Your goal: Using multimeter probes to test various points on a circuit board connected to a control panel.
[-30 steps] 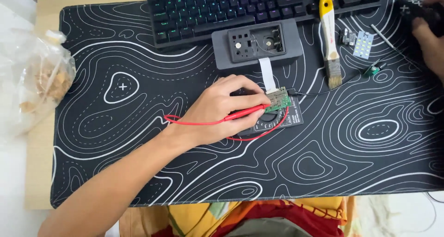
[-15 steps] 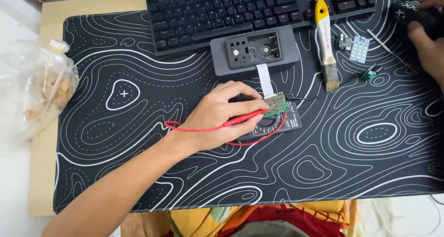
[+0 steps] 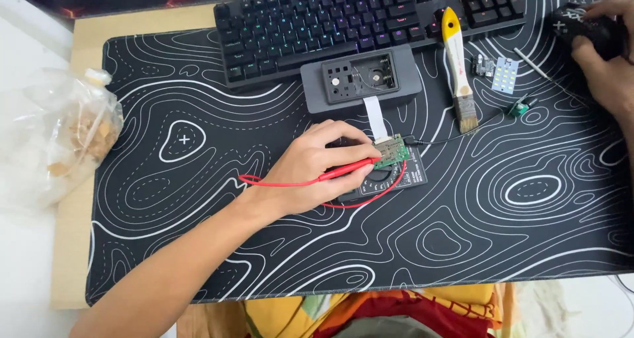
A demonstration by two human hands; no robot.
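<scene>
Hands are well apart. The left hand (image 3: 316, 173) lies at mid-scene, fingers curled closed around a red test probe (image 3: 347, 171) held like a pen, its tip set against a small green circuit board (image 3: 391, 151). The board rests on the far edge of a dark multimeter (image 3: 389, 178), which lies flat on the black desk mat (image 3: 198, 140) with white contour lines. The red lead (image 3: 284, 181) loops from the probe around the near side of the hand and meter. A white ribbon cable (image 3: 375, 117) joins the board to a grey device housing (image 3: 362, 80) lying open-side up just beyond it.

The right hand (image 3: 604, 54) is at the far right corner, fingers closed over a black controller-like object (image 3: 581, 26); the grip itself is partly cut off by the frame edge.

Beyond the housing stands a black backlit keyboard (image 3: 356, 21). To its right a paintbrush (image 3: 457, 64) with a yellow-and-white handle lies with bristles toward the near side. Just right of the brush are a small dark module (image 3: 481, 65) and a white LED panel (image 3: 505, 74), with a small green part (image 3: 518, 107) nearer. A black wire (image 3: 449, 135) runs from the board toward that part. At the far left of the surface, off the mat, sits a clear plastic bag (image 3: 63, 133) with brown contents.
</scene>
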